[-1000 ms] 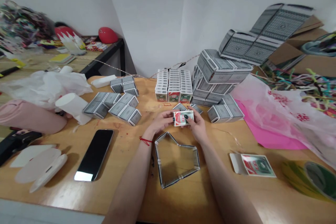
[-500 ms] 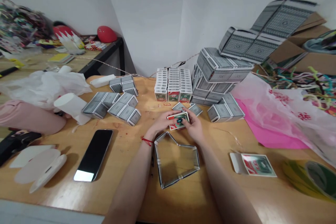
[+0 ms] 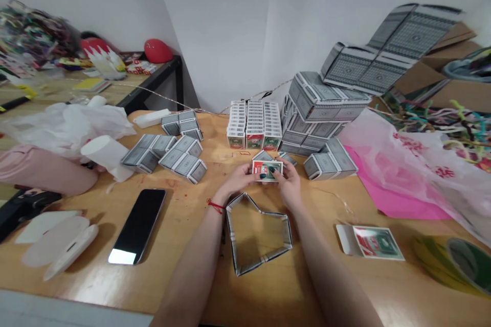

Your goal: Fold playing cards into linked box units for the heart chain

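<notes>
Between my two hands is a red and green playing card box (image 3: 264, 169), its broad face turned up. My left hand (image 3: 242, 176) grips its left end, and my right hand (image 3: 288, 180) grips the right end, thumbs on top. Closer to me, a heart-like frame of folded grey-patterned card (image 3: 235, 245) lies on the table between my forearms. Partly hidden behind the held box are small grey card pieces (image 3: 287, 157). Three rows of upright card boxes (image 3: 253, 122) stand farther back. Another red and green box (image 3: 378, 242) lies at right with its white flap out.
Grey-patterned folded shapes (image 3: 182, 158) sit at left, and a tall stack of them (image 3: 322, 99) rises at back right. A phone (image 3: 138, 225) lies at left. Green-yellow tape (image 3: 448, 263) is at right, beyond it pink paper (image 3: 387, 194) under a plastic bag.
The held box has moved slightly right and turned from tilted to nearly level, with both hands moving along. The frame and the other things stay where they were.
</notes>
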Action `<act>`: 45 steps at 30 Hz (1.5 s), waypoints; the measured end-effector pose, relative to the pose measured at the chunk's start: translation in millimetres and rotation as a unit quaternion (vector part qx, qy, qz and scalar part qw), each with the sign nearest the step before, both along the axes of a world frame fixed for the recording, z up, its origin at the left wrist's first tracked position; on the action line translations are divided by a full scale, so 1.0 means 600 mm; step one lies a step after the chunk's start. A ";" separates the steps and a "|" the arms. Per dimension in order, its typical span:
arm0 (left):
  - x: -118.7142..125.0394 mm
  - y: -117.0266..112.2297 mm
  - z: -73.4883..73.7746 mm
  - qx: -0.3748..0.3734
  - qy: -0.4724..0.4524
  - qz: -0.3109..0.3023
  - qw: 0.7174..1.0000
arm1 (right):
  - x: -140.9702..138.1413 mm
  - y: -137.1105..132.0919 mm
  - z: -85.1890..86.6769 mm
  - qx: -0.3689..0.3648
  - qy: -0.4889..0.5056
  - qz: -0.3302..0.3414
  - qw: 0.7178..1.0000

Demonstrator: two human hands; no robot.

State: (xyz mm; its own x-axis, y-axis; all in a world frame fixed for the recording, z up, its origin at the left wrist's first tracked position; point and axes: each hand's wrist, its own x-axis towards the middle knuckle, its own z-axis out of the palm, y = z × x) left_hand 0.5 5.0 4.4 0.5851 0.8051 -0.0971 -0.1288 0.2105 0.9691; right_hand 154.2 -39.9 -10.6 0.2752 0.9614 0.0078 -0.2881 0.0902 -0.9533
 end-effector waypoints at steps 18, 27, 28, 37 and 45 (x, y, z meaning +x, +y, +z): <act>-0.009 -0.001 0.011 -0.087 -0.029 0.048 0.995 | -0.001 -0.001 0.009 -0.008 0.007 0.008 1.000; -0.006 -0.002 0.015 -0.055 0.031 0.083 0.995 | 0.004 -0.004 0.016 -0.011 -0.024 -0.044 0.999; -0.005 -0.003 0.015 -0.049 0.031 0.085 0.995 | 0.005 -0.004 0.016 -0.013 -0.017 -0.041 0.999; -0.004 -0.002 0.012 0.025 0.038 0.120 0.992 | 0.007 -0.001 0.014 -0.013 0.008 -0.023 1.000; -0.008 -0.002 0.010 0.025 0.035 0.097 0.994 | 0.010 0.000 0.009 -0.008 -0.017 -0.017 1.000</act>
State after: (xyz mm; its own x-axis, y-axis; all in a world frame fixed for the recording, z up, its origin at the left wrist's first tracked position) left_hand -4.2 4.0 10.2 0.4108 0.9073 -0.0893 -0.0949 0.1400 0.9856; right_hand 160.2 -40.0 -5.2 0.3074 0.9516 0.0028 -0.2521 0.0842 -0.9640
